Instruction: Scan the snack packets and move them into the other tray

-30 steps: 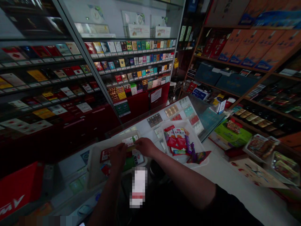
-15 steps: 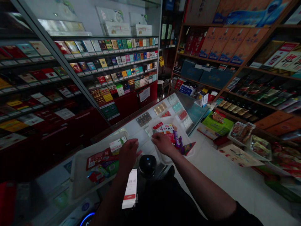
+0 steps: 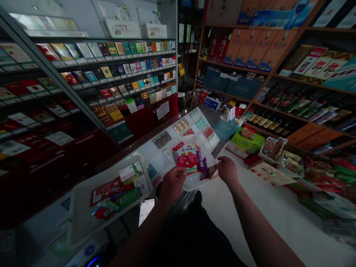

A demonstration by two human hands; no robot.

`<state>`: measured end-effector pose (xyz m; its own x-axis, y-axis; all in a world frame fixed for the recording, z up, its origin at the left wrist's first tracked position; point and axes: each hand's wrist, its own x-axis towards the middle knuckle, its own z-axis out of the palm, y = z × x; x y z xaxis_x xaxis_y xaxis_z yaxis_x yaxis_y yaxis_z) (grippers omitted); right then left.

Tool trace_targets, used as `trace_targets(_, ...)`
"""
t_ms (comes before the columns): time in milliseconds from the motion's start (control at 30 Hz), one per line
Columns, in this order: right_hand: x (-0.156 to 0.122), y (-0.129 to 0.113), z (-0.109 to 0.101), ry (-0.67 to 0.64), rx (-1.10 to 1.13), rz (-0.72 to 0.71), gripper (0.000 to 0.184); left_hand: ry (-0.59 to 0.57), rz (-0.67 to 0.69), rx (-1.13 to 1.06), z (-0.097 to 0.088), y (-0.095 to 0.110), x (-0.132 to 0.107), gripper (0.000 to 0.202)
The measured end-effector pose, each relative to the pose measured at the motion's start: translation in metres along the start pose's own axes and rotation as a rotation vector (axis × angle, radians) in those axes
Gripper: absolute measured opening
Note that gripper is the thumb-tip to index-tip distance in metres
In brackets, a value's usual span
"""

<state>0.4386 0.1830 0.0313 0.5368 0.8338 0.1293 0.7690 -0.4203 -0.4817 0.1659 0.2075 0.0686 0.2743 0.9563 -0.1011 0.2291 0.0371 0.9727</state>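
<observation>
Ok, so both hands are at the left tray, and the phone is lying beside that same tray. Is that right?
Not quite. The head view shows the left hand and right hand at the right tray, the one holding the purple packets. The phone does lie beside the left tray.

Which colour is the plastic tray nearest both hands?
White; the plastic tray shows best in the head view, the only one.
</observation>
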Motion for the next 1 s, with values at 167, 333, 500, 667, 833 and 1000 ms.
trace_targets(167,-0.001,0.025,0.005,-0.090,0.085,0.066,0.044,-0.178,0.031,0.104,0.048,-0.013,0.003,0.024)
trace_targets(333,-0.003,0.035,0.012,-0.137,0.185,0.068,0.047,-0.259,0.084,0.337,0.094,-0.023,0.015,0.023)
trace_targets(500,-0.001,0.038,0.016,-0.154,0.209,0.017,0.032,-0.282,0.075,0.387,0.114,-0.033,0.024,0.021)
trace_targets(667,0.002,0.030,0.011,-0.174,0.259,-0.028,0.020,-0.238,0.035,0.373,0.117,-0.040,0.028,0.022)
trace_targets(833,0.004,0.007,-0.008,-0.249,0.239,-0.033,0.020,-0.194,-0.019,0.302,0.108,-0.031,0.029,0.020)
trace_targets(1000,0.011,-0.017,-0.025,-0.232,0.311,-0.026,0.022,-0.167,-0.047,0.109,0.096,-0.021,0.026,0.025)
